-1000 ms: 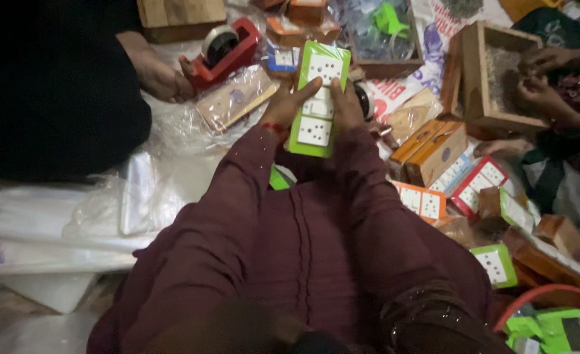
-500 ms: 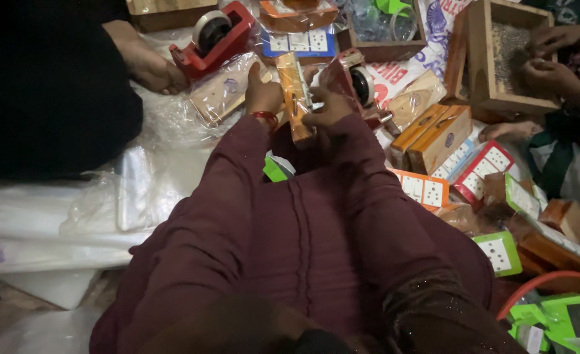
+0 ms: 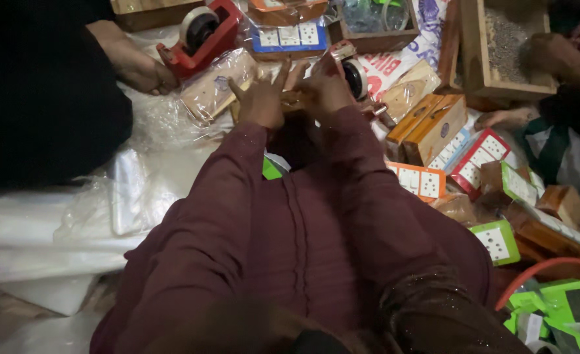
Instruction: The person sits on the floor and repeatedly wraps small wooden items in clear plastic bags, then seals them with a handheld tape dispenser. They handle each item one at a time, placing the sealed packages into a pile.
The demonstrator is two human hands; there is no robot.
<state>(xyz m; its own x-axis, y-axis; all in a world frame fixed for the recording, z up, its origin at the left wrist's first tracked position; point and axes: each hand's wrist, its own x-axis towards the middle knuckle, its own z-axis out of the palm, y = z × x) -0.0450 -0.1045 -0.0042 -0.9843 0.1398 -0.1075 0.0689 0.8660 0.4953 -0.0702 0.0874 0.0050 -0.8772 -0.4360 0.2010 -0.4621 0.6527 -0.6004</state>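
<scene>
Wooden board (image 3: 294,99) now flat between both hands, no longer edge-up.

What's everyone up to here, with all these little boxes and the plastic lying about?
A person in maroon sleeves holds a small wooden box between the left hand and the right hand, out over a heap of goods. All around lie more wooden boxes, switch plates with coloured frames and clear plastic bags. On the left, another person's hand rests beside a red tape dispenser. A third person's hand reaches into a wooden tray at the upper right.
</scene>
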